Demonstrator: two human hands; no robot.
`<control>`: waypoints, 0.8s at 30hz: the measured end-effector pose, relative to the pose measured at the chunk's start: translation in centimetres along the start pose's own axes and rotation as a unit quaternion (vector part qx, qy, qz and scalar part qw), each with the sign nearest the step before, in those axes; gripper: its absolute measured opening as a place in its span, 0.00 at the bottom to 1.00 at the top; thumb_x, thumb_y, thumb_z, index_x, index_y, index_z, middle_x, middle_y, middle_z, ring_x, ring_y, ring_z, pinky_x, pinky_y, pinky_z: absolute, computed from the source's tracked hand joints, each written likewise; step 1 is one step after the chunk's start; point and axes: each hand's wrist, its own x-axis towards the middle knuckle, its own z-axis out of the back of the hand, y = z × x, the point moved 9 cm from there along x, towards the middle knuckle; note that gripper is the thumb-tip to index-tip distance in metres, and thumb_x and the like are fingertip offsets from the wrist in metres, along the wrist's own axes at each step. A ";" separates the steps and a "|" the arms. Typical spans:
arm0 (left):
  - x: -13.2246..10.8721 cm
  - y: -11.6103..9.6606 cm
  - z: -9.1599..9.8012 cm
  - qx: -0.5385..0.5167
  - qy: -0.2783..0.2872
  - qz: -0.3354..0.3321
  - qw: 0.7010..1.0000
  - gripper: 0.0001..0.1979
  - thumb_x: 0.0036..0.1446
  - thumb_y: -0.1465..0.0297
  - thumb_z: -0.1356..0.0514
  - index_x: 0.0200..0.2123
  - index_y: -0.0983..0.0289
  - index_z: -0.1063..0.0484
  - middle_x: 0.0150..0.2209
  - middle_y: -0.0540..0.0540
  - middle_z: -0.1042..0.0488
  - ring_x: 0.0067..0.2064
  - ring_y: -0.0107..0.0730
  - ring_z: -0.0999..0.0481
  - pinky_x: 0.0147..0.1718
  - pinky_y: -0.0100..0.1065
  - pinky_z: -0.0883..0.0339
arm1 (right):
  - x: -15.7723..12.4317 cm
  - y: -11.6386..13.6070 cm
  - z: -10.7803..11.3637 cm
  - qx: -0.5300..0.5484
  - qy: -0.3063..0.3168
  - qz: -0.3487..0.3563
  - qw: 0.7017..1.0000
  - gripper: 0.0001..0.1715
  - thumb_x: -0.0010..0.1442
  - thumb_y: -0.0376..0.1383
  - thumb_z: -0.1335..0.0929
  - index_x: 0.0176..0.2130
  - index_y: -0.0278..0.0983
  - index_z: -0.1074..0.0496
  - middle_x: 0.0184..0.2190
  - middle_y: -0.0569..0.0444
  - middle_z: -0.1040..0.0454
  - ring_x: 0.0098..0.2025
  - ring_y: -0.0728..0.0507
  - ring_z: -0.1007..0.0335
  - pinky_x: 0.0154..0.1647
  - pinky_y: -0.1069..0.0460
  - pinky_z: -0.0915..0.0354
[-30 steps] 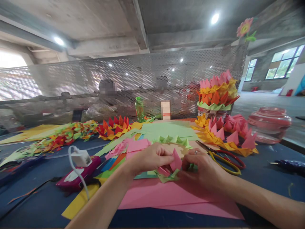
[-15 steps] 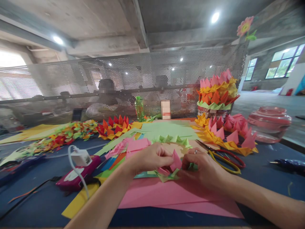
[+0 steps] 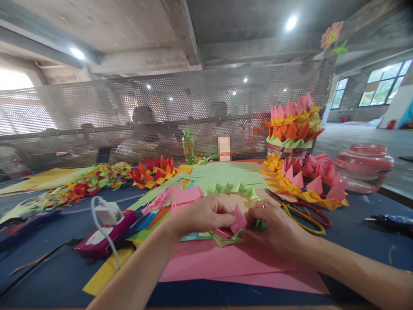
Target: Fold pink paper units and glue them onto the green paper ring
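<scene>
Between my hands a folded pink paper petal (image 3: pixel 239 218) stands with its point up, at the near side of a ring of folded light-green paper petals (image 3: pixel 227 188). My left hand (image 3: pixel 209 215) pinches the pink petal from the left. On the other side my right hand (image 3: pixel 271 224), with a ring on one finger, has its fingers closed on the edge of the same petal. Its fingertips are partly hidden behind the paper. Under the near part of the ring lie large pink paper sheets (image 3: pixel 200 267).
Scissors with yellow and red handles (image 3: pixel 306 219) lie to the right, near folded pink petals (image 3: pixel 314 185). Behind them rises a tiered paper stack (image 3: pixel 293 125) beside a pink-tinted jar (image 3: pixel 364 170). At left sit a magenta power strip (image 3: pixel 106 237), a white charger and small folded pieces (image 3: pixel 93 183).
Both hands stay almost in place. The pink petal's tip leans very slightly to the right; nothing else has visibly shifted except a small camera movement.
</scene>
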 end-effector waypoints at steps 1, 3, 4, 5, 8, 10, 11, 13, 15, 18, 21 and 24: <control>0.0 -0.1 -0.1 -0.004 0.002 0.000 1.000 0.13 0.53 0.69 0.42 0.19 0.65 0.32 0.19 0.44 0.44 0.21 0.21 0.49 0.22 0.29 0.54 | 0.0 0.0 0.0 -0.001 -0.001 0.000 1.000 0.15 0.59 0.41 0.26 0.25 0.38 0.29 0.22 0.58 0.26 0.27 0.48 0.34 0.32 0.52 0.42; 0.0 -0.1 -0.2 -0.011 0.008 0.001 1.000 0.12 0.54 0.68 0.42 0.20 0.65 0.31 0.19 0.44 0.43 0.21 0.21 0.47 0.22 0.29 0.52 | -0.1 -0.1 -0.1 -0.001 0.000 -0.001 1.000 0.15 0.59 0.40 0.27 0.25 0.38 0.28 0.23 0.58 0.26 0.28 0.48 0.33 0.33 0.52 0.42; 0.0 -0.1 -0.2 -0.014 0.010 0.002 1.000 0.12 0.54 0.68 0.41 0.20 0.65 0.30 0.19 0.45 0.41 0.22 0.21 0.46 0.22 0.28 0.51 | 0.0 -0.2 -0.1 0.000 0.002 -0.001 1.000 0.14 0.59 0.40 0.27 0.25 0.38 0.29 0.23 0.58 0.26 0.28 0.48 0.33 0.33 0.52 0.42; 0.0 0.0 -0.3 -0.017 0.012 0.003 1.000 0.12 0.54 0.67 0.41 0.21 0.66 0.29 0.20 0.45 0.39 0.22 0.21 0.44 0.23 0.28 0.50 | 0.0 -0.2 -0.2 0.002 0.003 0.000 1.000 0.15 0.59 0.40 0.27 0.25 0.38 0.29 0.23 0.58 0.26 0.27 0.48 0.33 0.33 0.52 0.42; 0.1 0.3 -0.3 -0.022 0.018 0.006 1.000 0.14 0.57 0.63 0.39 0.24 0.66 0.25 0.22 0.48 0.33 0.24 0.23 0.38 0.26 0.27 0.44 | 0.1 0.0 -0.2 0.008 0.008 -0.003 1.000 0.15 0.59 0.41 0.27 0.25 0.37 0.29 0.22 0.58 0.26 0.26 0.48 0.34 0.32 0.52 0.42; 0.1 0.5 -0.3 -0.043 0.022 0.005 0.999 0.19 0.60 0.56 0.40 0.29 0.67 0.22 0.25 0.51 0.27 0.27 0.26 0.32 0.30 0.29 0.38 | 0.2 0.0 -0.2 0.010 0.011 -0.013 1.000 0.15 0.59 0.41 0.27 0.25 0.37 0.29 0.22 0.58 0.26 0.26 0.49 0.34 0.31 0.52 0.42; 0.0 0.5 -0.3 -0.055 0.022 -0.003 0.998 0.23 0.61 0.51 0.41 0.32 0.66 0.21 0.28 0.53 0.25 0.29 0.29 0.29 0.33 0.30 0.36 | 0.3 0.0 -0.2 0.014 0.016 -0.019 1.000 0.15 0.60 0.41 0.27 0.25 0.37 0.29 0.22 0.58 0.26 0.26 0.49 0.34 0.31 0.52 0.42; -0.1 0.2 -0.1 -0.069 0.017 -0.023 0.997 0.32 0.61 0.42 0.46 0.36 0.66 0.20 0.34 0.58 0.21 0.34 0.35 0.25 0.37 0.33 0.34 | 0.3 0.0 -0.2 0.024 0.028 -0.029 0.999 0.15 0.60 0.41 0.28 0.25 0.37 0.28 0.22 0.58 0.26 0.26 0.49 0.34 0.31 0.52 0.42; -0.2 0.0 0.3 -0.069 0.001 -0.026 0.997 0.40 0.59 0.36 0.53 0.39 0.66 0.19 0.39 0.62 0.20 0.40 0.40 0.24 0.41 0.35 0.34 | 0.3 -0.1 -0.3 0.033 0.034 -0.040 0.998 0.15 0.60 0.40 0.28 0.25 0.37 0.29 0.22 0.57 0.26 0.27 0.48 0.33 0.30 0.52 0.41; -0.6 0.0 0.6 -0.073 0.000 0.003 0.997 0.47 0.56 0.33 0.60 0.52 0.64 0.23 0.42 0.62 0.20 0.43 0.42 0.24 0.43 0.38 0.34 | 0.2 -0.6 -0.3 0.055 0.032 -0.059 0.996 0.13 0.58 0.40 0.28 0.26 0.37 0.29 0.23 0.57 0.26 0.26 0.48 0.34 0.28 0.53 0.41; -1.0 -1.0 0.1 -0.071 0.055 -0.033 0.995 0.47 0.54 0.33 0.51 0.64 0.61 0.35 0.45 0.62 0.21 0.45 0.44 0.24 0.43 0.39 0.33 | 0.1 -1.1 -0.4 0.071 0.031 -0.078 0.994 0.14 0.57 0.42 0.28 0.27 0.37 0.30 0.23 0.57 0.26 0.27 0.48 0.34 0.28 0.53 0.40; -1.1 -1.1 0.3 -0.024 0.059 -0.050 0.997 0.50 0.44 0.49 0.28 0.67 0.56 0.42 0.52 0.60 0.24 0.45 0.45 0.23 0.41 0.37 0.31 | 0.1 -1.5 -0.4 0.073 0.039 -0.099 0.992 0.13 0.57 0.41 0.27 0.26 0.37 0.29 0.24 0.57 0.26 0.28 0.48 0.33 0.29 0.54 0.39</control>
